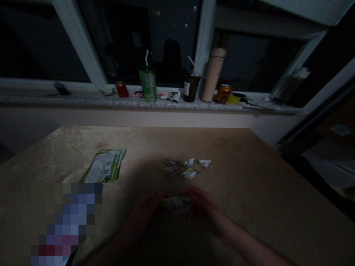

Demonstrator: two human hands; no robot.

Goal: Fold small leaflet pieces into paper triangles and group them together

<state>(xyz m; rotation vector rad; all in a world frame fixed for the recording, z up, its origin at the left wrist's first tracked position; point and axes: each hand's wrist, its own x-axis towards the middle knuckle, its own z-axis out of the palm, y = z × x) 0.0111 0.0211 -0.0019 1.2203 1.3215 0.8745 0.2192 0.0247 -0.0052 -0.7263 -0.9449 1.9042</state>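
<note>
Low over the table, my left hand [146, 208] and my right hand [206, 208] grip the two ends of a pale folded wrapper [178, 204]. The fingers of both hands curl around it, and most fingertips are lost in shadow. Just beyond it lies a loose group of several small triangular folded wrappers [190, 173], white with green and coloured print. To the left rests a stack of flat printed green-and-white wrappers [107, 164].
The brown table [244, 177] meets a wall below a granite sill [97, 99]. On the sill stand a green cup with a straw [149, 85], a dark cup [191, 88], a beige flask [213, 74] and an orange can [223, 94]. A blurred-out patch [63, 225] covers the lower left.
</note>
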